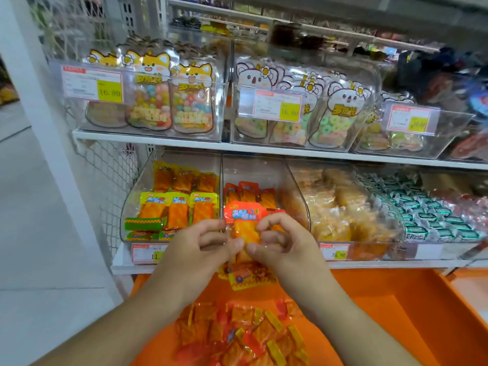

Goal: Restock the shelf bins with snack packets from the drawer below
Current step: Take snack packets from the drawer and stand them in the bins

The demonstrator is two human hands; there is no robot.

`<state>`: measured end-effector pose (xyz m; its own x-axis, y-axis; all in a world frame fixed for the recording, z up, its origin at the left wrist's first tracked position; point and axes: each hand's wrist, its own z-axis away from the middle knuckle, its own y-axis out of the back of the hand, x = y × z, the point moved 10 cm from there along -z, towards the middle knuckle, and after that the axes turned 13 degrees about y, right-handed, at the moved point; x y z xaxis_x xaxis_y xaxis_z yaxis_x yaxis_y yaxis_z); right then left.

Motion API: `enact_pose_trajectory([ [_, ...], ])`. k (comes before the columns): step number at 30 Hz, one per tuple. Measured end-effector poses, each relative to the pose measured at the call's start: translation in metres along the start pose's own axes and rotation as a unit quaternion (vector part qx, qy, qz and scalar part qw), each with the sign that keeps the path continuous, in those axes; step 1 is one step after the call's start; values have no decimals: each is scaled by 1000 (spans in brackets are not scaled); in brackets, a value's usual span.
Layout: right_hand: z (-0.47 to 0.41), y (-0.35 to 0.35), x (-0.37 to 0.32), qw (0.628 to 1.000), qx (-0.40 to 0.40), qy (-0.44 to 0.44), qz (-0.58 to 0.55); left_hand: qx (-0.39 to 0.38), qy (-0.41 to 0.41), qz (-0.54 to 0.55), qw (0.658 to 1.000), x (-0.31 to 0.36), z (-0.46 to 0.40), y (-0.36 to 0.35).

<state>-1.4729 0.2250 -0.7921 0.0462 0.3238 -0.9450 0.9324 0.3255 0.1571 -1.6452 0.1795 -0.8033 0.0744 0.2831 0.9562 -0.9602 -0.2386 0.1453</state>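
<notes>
The left hand (196, 249) and right hand (280, 244) are pinching a red-topped snack packet (244, 223) with curled fingers before the middle bin (253, 167), risking it slipping back into the orange drawer (383, 294).

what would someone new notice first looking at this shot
Both hands, left hand and right hand, hold a red-topped snack packet at centre, before the middle bin. Below, the orange drawer holds loose packets; above, cartoon candy bags fill clear bins.
</notes>
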Motion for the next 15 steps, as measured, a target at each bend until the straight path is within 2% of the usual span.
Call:
enact_pose_trajectory([
  [2,-19,13,7,1000,25,-6,5,21,-58,-92,994,14,-12,1],
  [3,-31,19,12,999,37,-7,16,46,-101,-178,978,21,-18,2],
  [5,-58,30,26,997,56,-12,47,99,-188,-363,907,29,-26,0],
  [7,-89,34,45,994,63,-20,82,117,-236,-477,838,22,-37,-4],
  [11,-149,24,82,993,56,-40,100,112,-261,-550,786,1,-51,-7],
  [15,-191,12,111,981,42,-13,186,129,-279,-560,769,2,-54,-5],
])
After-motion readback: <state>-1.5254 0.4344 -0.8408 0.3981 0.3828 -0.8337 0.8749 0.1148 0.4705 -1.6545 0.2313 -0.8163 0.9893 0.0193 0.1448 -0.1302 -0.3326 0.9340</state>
